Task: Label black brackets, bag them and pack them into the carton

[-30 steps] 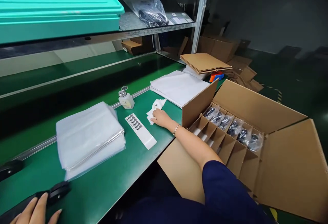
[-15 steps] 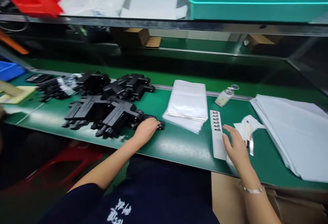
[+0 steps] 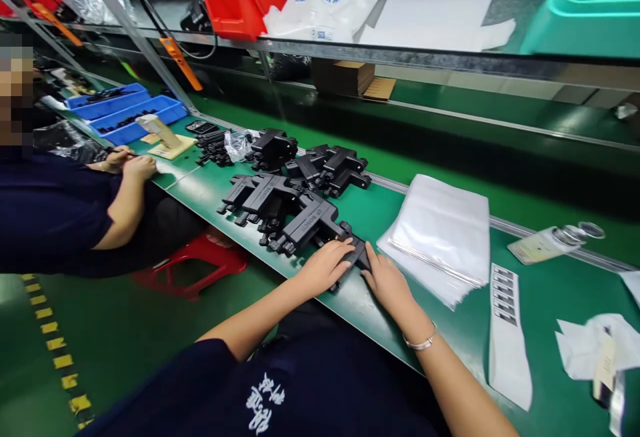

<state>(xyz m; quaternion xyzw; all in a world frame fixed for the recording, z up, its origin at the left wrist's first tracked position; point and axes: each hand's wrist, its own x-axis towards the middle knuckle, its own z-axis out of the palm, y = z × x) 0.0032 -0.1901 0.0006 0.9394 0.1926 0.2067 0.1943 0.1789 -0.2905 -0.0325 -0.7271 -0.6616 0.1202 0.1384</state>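
My left hand (image 3: 325,269) rests over a black plastic part (image 3: 358,250) near the table's front edge, its fingers bent onto the top. From the other side, my right hand (image 3: 391,285), with a bracelet at the wrist, grips the part's right end between thumb and fingers. Whether anything small lies under the fingertips is hidden. Just left of my hands, several similar black plastic parts (image 3: 313,220) lie piled, some with white-grey lettering. A stack of clear plastic bags (image 3: 443,223) lies right of my hands. Further right is a strip of black-and-white labels (image 3: 505,297).
A small bottle (image 3: 543,245) and a cutter (image 3: 606,363) on white paper lie at the right. At the left a co-worker's hands (image 3: 133,162) are beside a yellowish stand (image 3: 173,147). Blue bins (image 3: 143,120) stand beyond. A metal shelf edge (image 3: 400,57) crosses overhead.
My right hand has moved left from the label strip to the black plastic part. My left hand now bends over that part. The view has swung left, bringing the co-worker in.
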